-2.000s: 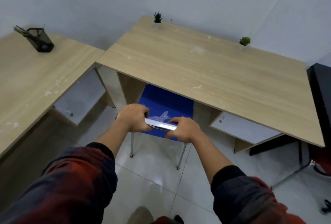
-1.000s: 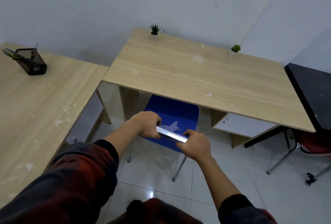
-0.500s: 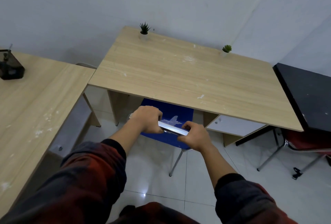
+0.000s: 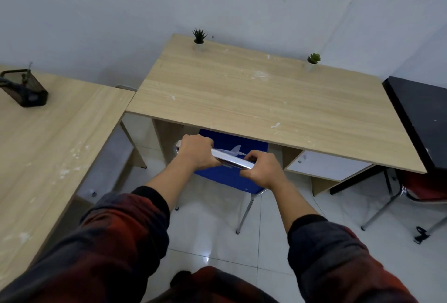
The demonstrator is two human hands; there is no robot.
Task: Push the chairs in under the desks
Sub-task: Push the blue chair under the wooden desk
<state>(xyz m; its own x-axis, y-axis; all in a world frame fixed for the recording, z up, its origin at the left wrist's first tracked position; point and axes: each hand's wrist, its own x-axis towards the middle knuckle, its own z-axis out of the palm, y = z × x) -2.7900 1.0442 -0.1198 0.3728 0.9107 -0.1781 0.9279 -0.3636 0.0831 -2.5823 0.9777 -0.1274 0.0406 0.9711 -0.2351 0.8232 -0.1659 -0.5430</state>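
Hands, left hand [image 4: 197,151] and right hand [image 4: 262,169], grip blue chair [image 4: 229,177].

three desks [image 4: 254,99], two chairs [image 4: 229,177], perhaps

Blue chair [image 4: 229,177] upright, seat partly under wooden desk [image 4: 266,99].

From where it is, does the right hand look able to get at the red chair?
Probably not without stepping over: the right hand is shut on the blue chair, and the red chair sits far right, partly under the black desk.
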